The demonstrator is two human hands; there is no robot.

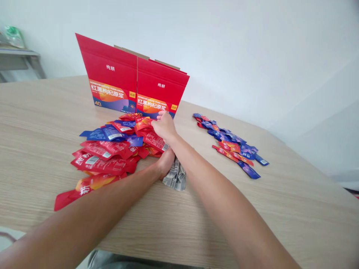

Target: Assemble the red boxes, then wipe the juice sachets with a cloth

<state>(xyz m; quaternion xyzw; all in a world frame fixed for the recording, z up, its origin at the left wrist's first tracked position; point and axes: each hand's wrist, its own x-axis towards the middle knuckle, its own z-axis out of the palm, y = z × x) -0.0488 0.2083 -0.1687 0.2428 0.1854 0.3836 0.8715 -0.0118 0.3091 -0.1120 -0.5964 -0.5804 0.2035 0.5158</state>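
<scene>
My left hand (166,163) is closed on a crumpled grey striped cloth (176,179), which hangs out beneath it onto the table. Just beyond, my right hand (164,126) pinches the upper end of a red sachet (154,140) with a white barcode label; its lower end reaches down to my left hand. A heap of red sachets (98,149) and blue sachets (97,134) lies left of both hands. Behind them stand red cartons (112,56) with raised flaps, side by side. My fingertips are partly hidden.
On the right of the wooden table (224,209) lies an overlapping row of blue and red sachets (228,138). A white wall (238,48) rises behind. At far left is a grey side table (19,54) with a green and white bag (14,36).
</scene>
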